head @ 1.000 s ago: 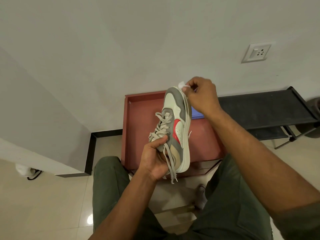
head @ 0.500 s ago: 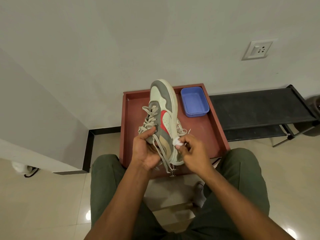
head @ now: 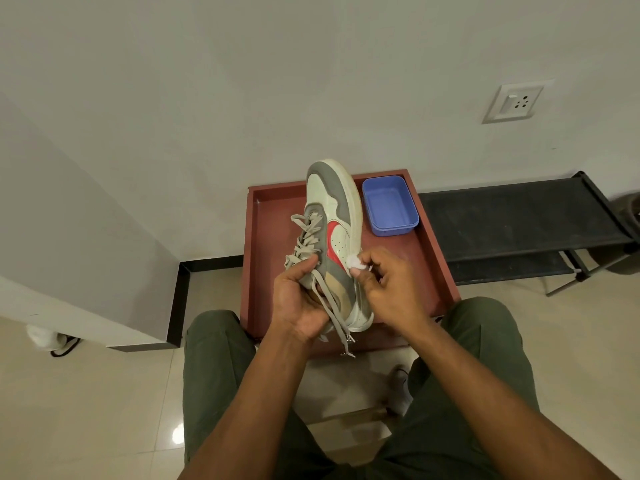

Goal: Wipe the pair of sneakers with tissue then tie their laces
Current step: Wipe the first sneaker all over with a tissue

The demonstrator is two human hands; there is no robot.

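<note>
A grey, white and red sneaker (head: 332, 223) is held up over the red tray, toe pointing away, its sole side facing right. My left hand (head: 299, 299) grips it around the heel and tongue, thumb on the loose beige laces (head: 304, 237), which hang down past my palm. My right hand (head: 388, 285) pinches a small wad of white tissue (head: 355, 263) against the sneaker's white midsole near the middle. Part of a second sneaker (head: 401, 386) shows on the floor between my knees, mostly hidden by my right leg.
A red tray table (head: 433, 258) stands before my knees with a blue plastic tub (head: 389, 206) at its far right. A black shoe rack (head: 519, 223) lies to the right along the white wall. A wall socket (head: 516, 102) is above it.
My right hand with the tissue went from the sneaker's toe down to the heel end, then slid slightly up the midsole. The sneaker dropped lower and shifted left, uncovering the blue tub.
</note>
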